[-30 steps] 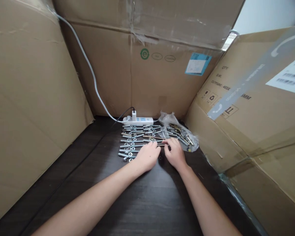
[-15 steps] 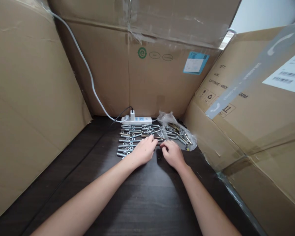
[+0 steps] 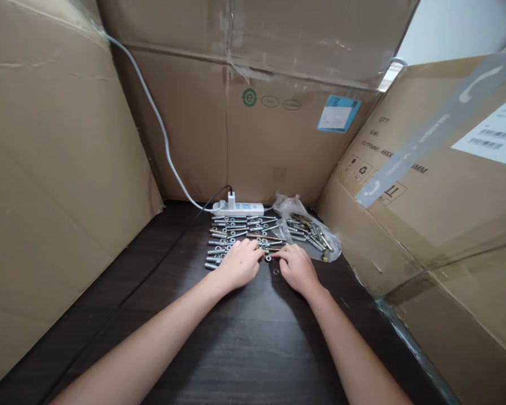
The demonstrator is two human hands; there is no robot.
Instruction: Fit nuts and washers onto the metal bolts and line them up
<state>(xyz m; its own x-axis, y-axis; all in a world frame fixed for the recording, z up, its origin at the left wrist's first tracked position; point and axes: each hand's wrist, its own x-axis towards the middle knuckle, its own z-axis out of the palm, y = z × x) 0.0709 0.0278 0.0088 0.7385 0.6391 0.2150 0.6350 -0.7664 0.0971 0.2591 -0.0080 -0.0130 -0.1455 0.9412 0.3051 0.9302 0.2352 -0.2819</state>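
Note:
My left hand rests over the right part of the rows of bolts, its fingers curled and its fingertips partly hidden. What it may hold cannot be made out. Opposite it, my right hand has its index finger stretched left, close to a small nut on the dark tabletop. The thumb is apart from that finger, and nothing shows between them. A thin ring washer lies just in front of the nut. More bolts with washers and nuts beside them are laid out sideways behind both hands.
A clear plastic bag with loose bolts lies at the right. Behind the rows stands a white power strip with a plugged-in charger. A black cable crosses the left tabletop. Cardboard boxes wall in the back and both sides.
My hands have drawn slightly apart, and the nut between them has come into view. The right index finger has straightened toward it. The whole view has shifted a little.

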